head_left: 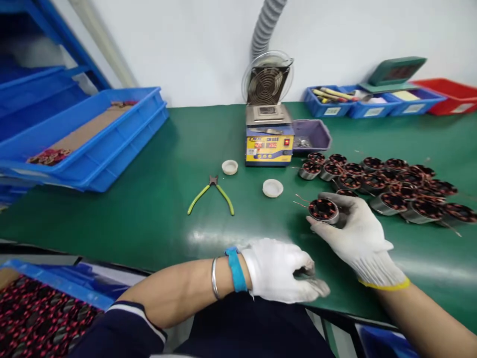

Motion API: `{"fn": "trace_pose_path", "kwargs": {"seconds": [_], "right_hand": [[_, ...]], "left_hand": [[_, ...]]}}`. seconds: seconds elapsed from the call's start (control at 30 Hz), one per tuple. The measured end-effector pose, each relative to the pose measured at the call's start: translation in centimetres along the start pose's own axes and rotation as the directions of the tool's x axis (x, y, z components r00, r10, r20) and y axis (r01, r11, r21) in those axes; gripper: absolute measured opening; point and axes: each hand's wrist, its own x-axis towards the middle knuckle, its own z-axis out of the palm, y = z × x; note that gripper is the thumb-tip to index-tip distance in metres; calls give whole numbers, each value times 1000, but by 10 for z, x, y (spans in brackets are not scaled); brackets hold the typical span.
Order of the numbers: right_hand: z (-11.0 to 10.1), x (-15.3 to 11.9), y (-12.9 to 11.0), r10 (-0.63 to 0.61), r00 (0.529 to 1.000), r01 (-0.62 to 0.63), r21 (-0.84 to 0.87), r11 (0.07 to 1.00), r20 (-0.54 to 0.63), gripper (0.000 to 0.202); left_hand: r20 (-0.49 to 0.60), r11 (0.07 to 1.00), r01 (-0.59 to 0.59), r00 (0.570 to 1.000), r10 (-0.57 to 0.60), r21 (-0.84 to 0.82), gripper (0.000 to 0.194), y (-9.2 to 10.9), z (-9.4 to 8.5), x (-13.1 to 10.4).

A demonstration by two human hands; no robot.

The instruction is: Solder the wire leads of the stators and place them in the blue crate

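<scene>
My gloved right hand [354, 228] is wrapped round a motor stator [323, 211], a silver ring with copper windings inside and two thin wires sticking out to its left. Close by, at the table's front edge, my gloved left hand [285, 272] has its thumb and fingers apart, with a gap between them and nothing visible inside. Several more stators [391, 201] stand packed together beyond my right hand. Left of the hands lie green-handled cutting pliers [212, 191] with their handles spread. Two small white round dishes [273, 188] rest between the pliers and the held stator.
A blue and yellow solder pot [269, 144] stands at the back, beside a purple tray [313, 135]. Blue bins [331, 107] and a red bin [452, 97] line the wall. Stacked blue crates [122, 134] occupy the left; another crate [63, 283] with red-wound parts sits lower left.
</scene>
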Motion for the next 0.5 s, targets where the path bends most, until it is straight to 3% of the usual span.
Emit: {"fn": "trace_pose_path", "kwargs": {"seconds": [0.2,0.33,0.43,0.5], "right_hand": [[16,13,-23,40,999,-42,-173,984,-16,60],[31,35,-40,-6,999,19,-372,928,37,56],[34,40,-47,-48,998,55,-381,923,28,56],[31,32,-48,-91,996,84,-266,960,-13,53]], "left_hand": [[51,998,-31,998,33,-57,41,-4,1,0],[83,996,-27,996,35,-90,44,-7,1,-1],[28,960,100,995,-96,-260,49,-8,2,1],[-63,847,193,964,-257,-496,50,-8,3,3]]}}
